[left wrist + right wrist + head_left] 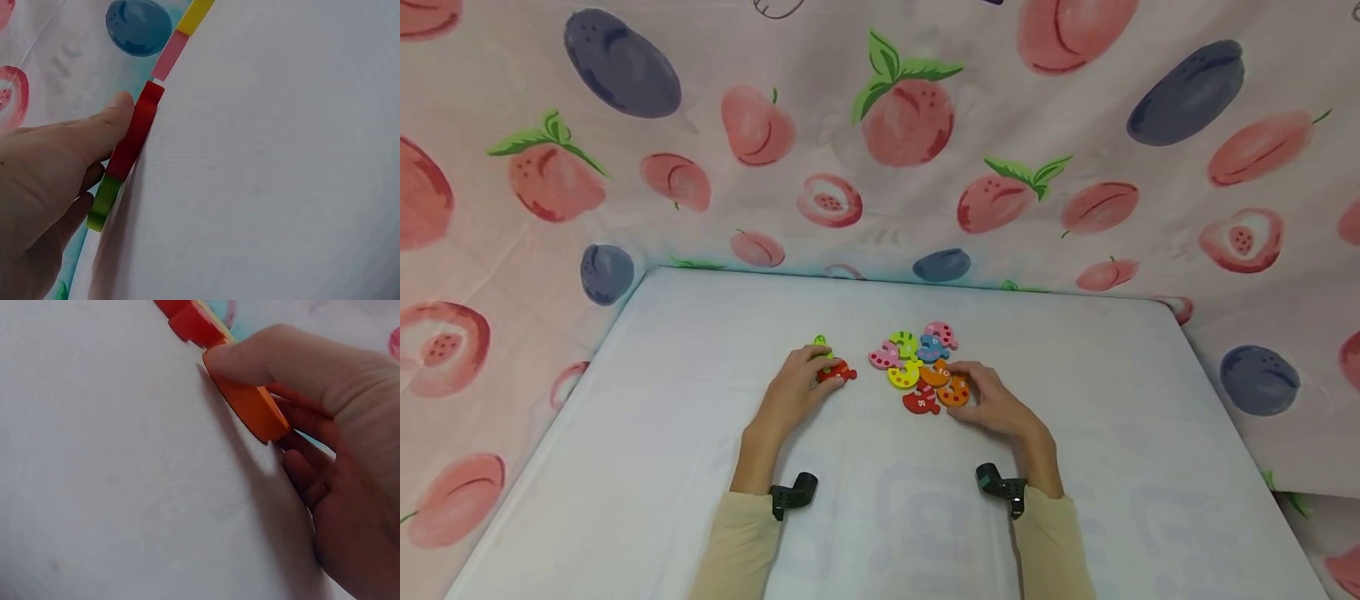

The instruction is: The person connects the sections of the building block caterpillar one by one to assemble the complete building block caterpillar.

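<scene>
At the left, my left hand (796,385) grips a red, dark-spotted animal-shaped block (837,372) between thumb and fingers. A green animal block (820,341) lies against it, partly hidden by the fingers. In the left wrist view the thumb presses the edge of the red block (134,134), with the green block (105,203) nearer the palm. My right hand (1000,404) pinches an orange spotted block (953,391) at the right edge of a cluster. Its thumb lies on the orange block's side (247,403) in the right wrist view.
Several flat animal blocks touch in the cluster: pink (942,334), blue (932,348), green (904,343), another pink (884,356), yellow (904,375), orange (934,375) and red (921,402). They lie on a white-covered table (865,500). Behind hangs a fruit-print cloth (880,233).
</scene>
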Motion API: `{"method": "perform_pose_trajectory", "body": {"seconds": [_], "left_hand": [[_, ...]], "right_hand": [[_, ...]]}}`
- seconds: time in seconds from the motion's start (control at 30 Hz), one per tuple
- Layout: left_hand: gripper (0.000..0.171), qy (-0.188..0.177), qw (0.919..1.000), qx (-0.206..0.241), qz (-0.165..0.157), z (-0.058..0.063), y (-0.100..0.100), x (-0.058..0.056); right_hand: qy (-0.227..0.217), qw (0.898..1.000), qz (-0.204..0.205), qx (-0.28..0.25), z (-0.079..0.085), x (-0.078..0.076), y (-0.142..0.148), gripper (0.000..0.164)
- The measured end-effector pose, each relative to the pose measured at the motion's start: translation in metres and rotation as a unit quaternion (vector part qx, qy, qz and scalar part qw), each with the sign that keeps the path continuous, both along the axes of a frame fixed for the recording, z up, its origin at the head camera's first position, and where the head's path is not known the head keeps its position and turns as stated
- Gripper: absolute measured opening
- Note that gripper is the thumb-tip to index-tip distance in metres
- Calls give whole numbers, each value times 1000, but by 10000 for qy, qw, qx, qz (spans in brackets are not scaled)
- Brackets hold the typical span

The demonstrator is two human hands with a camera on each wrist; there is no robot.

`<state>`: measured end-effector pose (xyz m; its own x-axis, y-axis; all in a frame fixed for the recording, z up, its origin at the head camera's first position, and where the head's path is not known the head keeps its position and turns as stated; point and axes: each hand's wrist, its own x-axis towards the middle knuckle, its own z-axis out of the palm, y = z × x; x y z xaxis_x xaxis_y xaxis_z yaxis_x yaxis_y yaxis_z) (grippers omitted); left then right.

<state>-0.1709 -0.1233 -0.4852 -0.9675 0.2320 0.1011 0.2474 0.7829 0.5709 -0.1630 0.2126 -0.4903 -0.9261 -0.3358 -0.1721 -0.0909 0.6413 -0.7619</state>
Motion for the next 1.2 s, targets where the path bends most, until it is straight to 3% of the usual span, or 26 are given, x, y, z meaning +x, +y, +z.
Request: {"method": "perform_pose_trajectory", "body": {"seconds": [0.33, 0.6, 0.9, 1.2], "left_hand": [[33, -96, 9992, 376, 93, -4, -2, -2], [35, -177, 9989, 406, 137, -7, -2, -3], [37, -255, 9988, 400, 132, -7, -3, -5], [33, -140, 9988, 451, 86, -5, -4, -5]], "right_hand": [[378, 9992, 9, -152, -1, 0, 1, 38], [580, 9983, 49, 33, 6, 0, 0, 47], [428, 9942, -759, 635, 10, 1, -6, 53], [455, 9926, -823, 771, 12, -1, -9, 52]]}}
